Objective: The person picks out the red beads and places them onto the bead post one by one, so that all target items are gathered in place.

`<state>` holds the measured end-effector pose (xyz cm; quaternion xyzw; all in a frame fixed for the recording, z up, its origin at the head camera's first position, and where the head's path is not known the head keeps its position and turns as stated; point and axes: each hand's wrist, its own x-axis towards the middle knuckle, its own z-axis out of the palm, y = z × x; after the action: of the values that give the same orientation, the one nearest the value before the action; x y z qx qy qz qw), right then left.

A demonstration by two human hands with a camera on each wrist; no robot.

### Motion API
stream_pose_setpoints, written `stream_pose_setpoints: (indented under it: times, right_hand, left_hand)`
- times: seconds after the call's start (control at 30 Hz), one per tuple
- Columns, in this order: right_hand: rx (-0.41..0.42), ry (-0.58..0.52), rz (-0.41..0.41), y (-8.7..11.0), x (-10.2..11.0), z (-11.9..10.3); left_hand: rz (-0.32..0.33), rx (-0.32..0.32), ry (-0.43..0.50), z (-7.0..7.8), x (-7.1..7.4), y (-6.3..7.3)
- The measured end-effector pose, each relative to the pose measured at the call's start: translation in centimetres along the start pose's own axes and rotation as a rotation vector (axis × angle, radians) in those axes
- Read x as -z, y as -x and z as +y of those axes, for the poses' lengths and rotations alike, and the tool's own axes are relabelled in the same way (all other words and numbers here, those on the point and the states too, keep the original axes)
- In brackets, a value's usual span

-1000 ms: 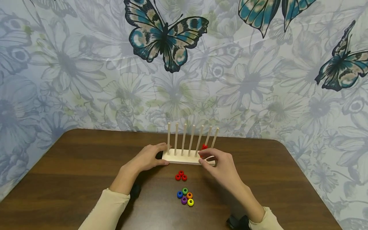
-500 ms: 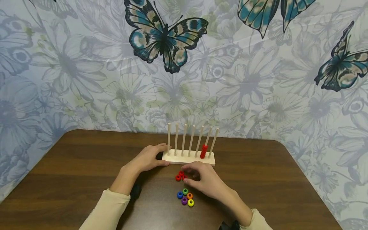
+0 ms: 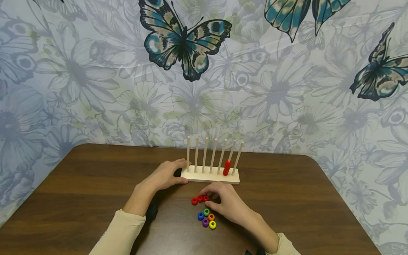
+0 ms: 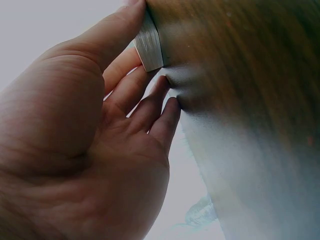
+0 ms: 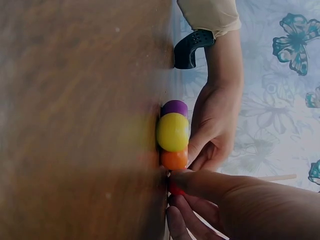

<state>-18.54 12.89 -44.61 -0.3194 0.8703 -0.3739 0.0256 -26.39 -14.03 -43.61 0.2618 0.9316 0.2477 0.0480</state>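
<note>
A pale wooden peg board (image 3: 207, 177) with several upright pegs stands toward the back of the table. My left hand (image 3: 164, 175) grips its left end; the left wrist view shows thumb and fingers on either side of the base end (image 4: 151, 49). Several red beads (image 3: 226, 168) are stacked on the second peg from the right. In front of the board, my right hand (image 3: 227, 202) pinches a red bead (image 3: 206, 198) between thumb and index finger, low at the tabletop. Two other red beads (image 3: 194, 201) lie just left of it. The right wrist view shows the thumb over the red bead (image 5: 176, 187).
Nearer the person lies a cluster of single beads: green (image 3: 206, 211), blue (image 3: 200, 216), orange (image 3: 211, 217), purple (image 3: 205, 222) and yellow (image 3: 212, 225). The brown wooden table (image 3: 95, 198) ends at a butterfly-patterned cloth (image 3: 127, 88) behind.
My right hand has come from the board's right end down to the loose red beads. They have shifted from a triangle into a row. The left hand keeps its place.
</note>
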Motion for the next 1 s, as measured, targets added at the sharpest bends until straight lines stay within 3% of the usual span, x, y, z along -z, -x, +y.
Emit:
stream_pose_setpoints:
  times: [0.27,0.47,0.63,0.8,1.0]
  right_hand:
    - [-0.004,0.032,0.030,0.1,0.0,0.1]
    - [-0.028,0.036,0.100,0.3,0.6,-0.3]
    - [-0.012,0.024,0.214,0.3,2.3,-0.7]
    - [0.056,0.026,0.345,0.0,4.5,-1.0]
    - [0.078,0.067,0.430,-0.4,7.1,-1.7]
  left_hand:
    - [0.004,-0.004,0.006,0.1,-0.1,0.0]
    - [0.007,-0.012,0.001,0.1,-0.2,0.0]
    - [0.001,-0.009,-0.005,0.2,-0.2,-0.1]
    - [-0.001,-0.011,-0.011,0.1,-0.1,-0.2]
    - [-0.003,-0.004,-0.016,0.0,0.0,0.0]
